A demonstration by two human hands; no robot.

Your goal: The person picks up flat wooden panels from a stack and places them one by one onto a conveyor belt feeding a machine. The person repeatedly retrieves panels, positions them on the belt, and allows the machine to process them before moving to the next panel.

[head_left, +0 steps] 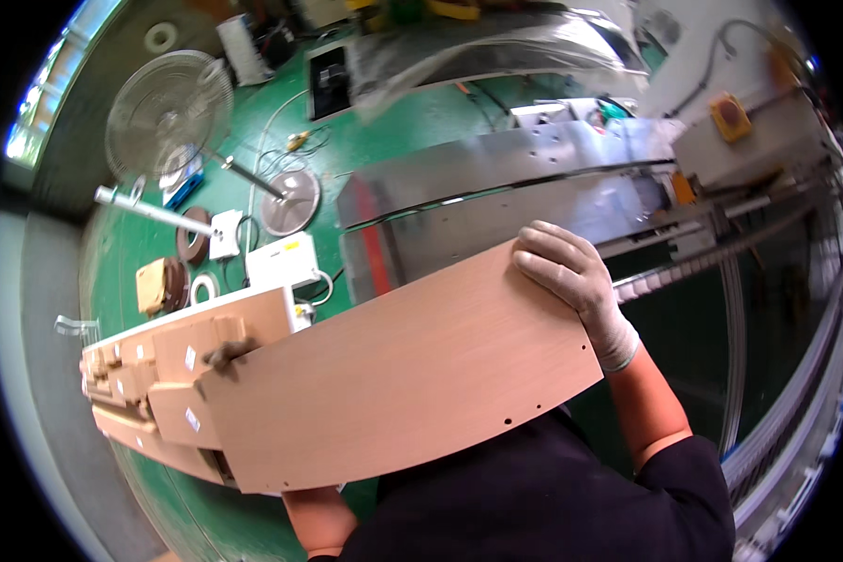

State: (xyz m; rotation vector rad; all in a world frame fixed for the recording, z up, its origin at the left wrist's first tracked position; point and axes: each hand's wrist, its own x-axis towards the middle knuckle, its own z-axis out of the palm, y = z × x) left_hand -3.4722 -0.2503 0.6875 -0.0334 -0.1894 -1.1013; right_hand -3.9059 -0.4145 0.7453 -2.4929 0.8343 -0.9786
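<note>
The board lies across the person's front (a few holes near its rim). The right grip, gloved, clasps its far right corner; the left grip grasps its far left edge, forearm passing underneath, beside stacked panels.

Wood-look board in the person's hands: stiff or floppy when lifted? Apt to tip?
Board is probably stiff: it spans from the left hand to the right hand with no obvious sag, though the lens bends its edges. Likely to tip if held at one end only, given its length. Its smooth-looking face may slide fairly easily.
</note>
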